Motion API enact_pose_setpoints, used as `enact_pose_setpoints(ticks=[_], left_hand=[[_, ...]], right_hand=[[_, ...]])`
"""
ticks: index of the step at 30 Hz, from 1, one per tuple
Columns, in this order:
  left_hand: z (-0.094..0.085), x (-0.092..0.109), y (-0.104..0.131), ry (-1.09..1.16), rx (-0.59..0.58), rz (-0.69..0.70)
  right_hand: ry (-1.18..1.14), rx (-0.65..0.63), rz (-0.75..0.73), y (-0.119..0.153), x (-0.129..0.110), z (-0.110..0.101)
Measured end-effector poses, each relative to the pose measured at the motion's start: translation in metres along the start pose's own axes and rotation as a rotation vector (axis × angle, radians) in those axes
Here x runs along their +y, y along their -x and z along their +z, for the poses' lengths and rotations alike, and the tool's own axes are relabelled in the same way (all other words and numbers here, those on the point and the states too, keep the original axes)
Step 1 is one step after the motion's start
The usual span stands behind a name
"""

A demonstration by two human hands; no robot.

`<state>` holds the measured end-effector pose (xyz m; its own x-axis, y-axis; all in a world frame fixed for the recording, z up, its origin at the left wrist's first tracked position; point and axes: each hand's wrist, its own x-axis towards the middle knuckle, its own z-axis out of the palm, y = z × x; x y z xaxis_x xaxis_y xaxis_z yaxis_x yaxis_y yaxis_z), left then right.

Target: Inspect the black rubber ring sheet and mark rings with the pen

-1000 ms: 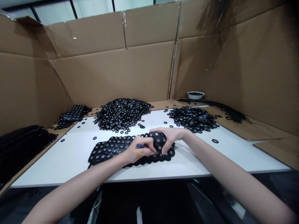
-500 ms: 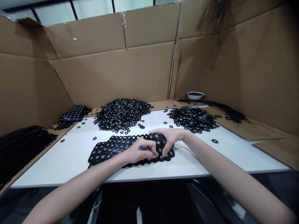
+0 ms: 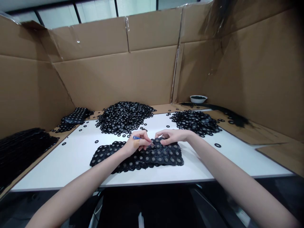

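A black sheet of joined rings (image 3: 152, 156) with pale centres lies on the white board near its front edge. My left hand (image 3: 136, 144) is closed around a thin blue tool (image 3: 136, 137), whose tip meets the sheet's upper edge. Close by on the right, my right hand (image 3: 168, 136) pinches that same upper edge between thumb and fingers. The fingertips of both hands are a short way apart. What the tool's tip does at the edge is too small to make out.
Behind the hands are a large pile of black rings (image 3: 123, 117) and a smaller pile (image 3: 194, 122). A white bowl (image 3: 198, 99) stands at the back right. Black stacked pieces (image 3: 23, 148) lie at the left. Cardboard walls (image 3: 114, 72) enclose the board (image 3: 59, 164).
My left hand has moved up and left with the blue tool, from the lower part of the sheet to its upper edge. The sheet's right part now lies flatter and shows more.
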<state>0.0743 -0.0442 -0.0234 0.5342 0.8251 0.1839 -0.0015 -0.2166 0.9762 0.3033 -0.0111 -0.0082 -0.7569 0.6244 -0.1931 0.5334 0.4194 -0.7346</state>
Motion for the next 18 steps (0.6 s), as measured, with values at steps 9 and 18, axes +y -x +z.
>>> enact_pose_setpoints(ticks=[9,18], left_hand=[[-0.015,0.005,-0.005,-0.167,-0.041,0.012],[-0.005,-0.008,-0.008,-0.274,-0.007,0.105]], right_hand=[[0.015,0.286,-0.167,-0.018,0.005,0.01],[0.115,0.312,-0.087,-0.02,0.009,0.011]])
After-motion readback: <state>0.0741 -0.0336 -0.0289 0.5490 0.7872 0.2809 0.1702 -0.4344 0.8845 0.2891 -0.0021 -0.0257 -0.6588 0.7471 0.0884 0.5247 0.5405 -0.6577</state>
